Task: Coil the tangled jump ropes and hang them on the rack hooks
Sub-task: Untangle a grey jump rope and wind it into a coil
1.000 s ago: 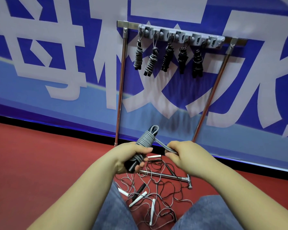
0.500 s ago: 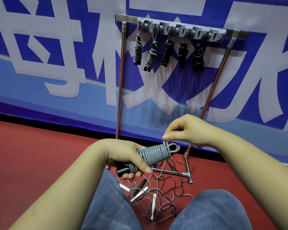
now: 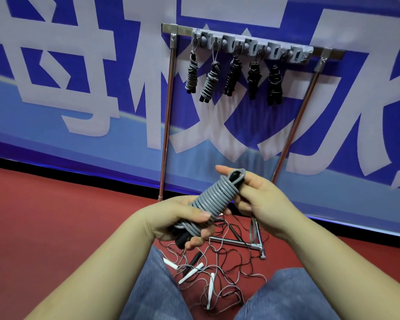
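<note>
- A blue banner (image 3: 56, 93) with large pale characters covers the wall, above a red floor (image 3: 44, 215)
- A metal rack (image 3: 169, 112) stands against the banner, its grey hook strip (image 3: 252, 46) along the top bar
- Five coiled ropes (image 3: 231, 76) hang side by side from the hooks, two grey at the left, three black at the right
- A person's knees in blue jeans (image 3: 148, 289) fill the lower edge
- A tangle of thin ropes (image 3: 217, 269) with white and black handles lies on the floor between the knees, at the rack's foot
- The left hand (image 3: 178, 220) has its fingers curled round the lower end of a grey coiled jump rope (image 3: 214, 199), black handle ends poking below
- The right hand (image 3: 259, 199) holds the coil's upper end, fingers closed behind it, forefinger extended beside the top loop
</note>
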Tool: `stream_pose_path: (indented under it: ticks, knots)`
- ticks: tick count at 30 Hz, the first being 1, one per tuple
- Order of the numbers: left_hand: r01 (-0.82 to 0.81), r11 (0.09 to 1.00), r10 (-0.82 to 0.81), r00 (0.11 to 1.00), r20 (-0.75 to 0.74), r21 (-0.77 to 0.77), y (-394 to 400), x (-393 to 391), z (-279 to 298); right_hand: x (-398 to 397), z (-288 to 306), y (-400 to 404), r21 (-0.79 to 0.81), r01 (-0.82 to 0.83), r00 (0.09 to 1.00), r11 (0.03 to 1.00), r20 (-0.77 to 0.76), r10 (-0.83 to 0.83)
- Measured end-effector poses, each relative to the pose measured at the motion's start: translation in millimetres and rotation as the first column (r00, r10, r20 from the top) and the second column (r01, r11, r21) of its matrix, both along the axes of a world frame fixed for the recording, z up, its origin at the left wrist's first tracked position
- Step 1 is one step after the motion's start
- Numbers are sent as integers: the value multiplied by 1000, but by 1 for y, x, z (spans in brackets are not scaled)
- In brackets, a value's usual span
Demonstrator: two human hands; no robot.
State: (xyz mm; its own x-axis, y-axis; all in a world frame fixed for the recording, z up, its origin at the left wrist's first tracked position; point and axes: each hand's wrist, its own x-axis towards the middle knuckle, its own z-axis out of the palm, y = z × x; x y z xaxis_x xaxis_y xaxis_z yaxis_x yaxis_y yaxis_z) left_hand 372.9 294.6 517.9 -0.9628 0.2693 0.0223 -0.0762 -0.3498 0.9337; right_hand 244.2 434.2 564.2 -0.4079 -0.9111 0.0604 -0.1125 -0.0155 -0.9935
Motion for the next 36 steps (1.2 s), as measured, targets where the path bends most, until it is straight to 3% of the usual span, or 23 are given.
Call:
stream_pose_path:
  ticks: [4,6,9,13,17,20,23,25,28,30,31,33,36]
  knots:
    - [13,998,-11,1000,-26,65,-2,-1,-7,4,2,5,-70,-54,994,996,95,61]
    - [12,996,-9,999,-38,84,-1,-1,-10,6,4,9,-45,-86,996,995,-30,84]
    - [-70,995,72,997,-20,76,4,-3,-10,7,4,11,-16,-3,958,1000,-288,-2]
    - [-303,942,310,950,30,-141,12,-7,-1,2,-5,9,-83,210,879,974,-421,-225]
    - [-468,773,520,854,5,-429,19,-11,4,-7,-21,6,-40,361,809,932,-484,-334]
    - [-530,702,590,807,-27,-476,24,-15,-1,-8,-26,3,-19,400,787,916,-505,-354]
    - [-534,748,587,809,19,-394,27,-16,-1,-7,-29,-1,-18,407,781,913,-511,-358]
    - [-495,824,535,840,88,-276,28,-15,2,-6,-28,-3,9,346,853,938,-420,-310]
    - [-428,901,433,880,197,-72,27,-14,7,-8,-24,-2,44,176,984,983,10,-176]
    - [-423,906,403,877,262,22,26,-14,12,-9,-26,0,11,92,959,996,269,-92]
    - [-443,893,405,866,294,77,24,-14,14,-10,-29,0,13,66,949,998,307,-66]
    - [-501,850,426,834,350,160,20,-15,17,-10,-37,0,61,42,967,997,250,-56]
    - [-528,849,501,800,330,-10,18,-17,12,-10,-43,0,157,139,987,978,-100,-124]
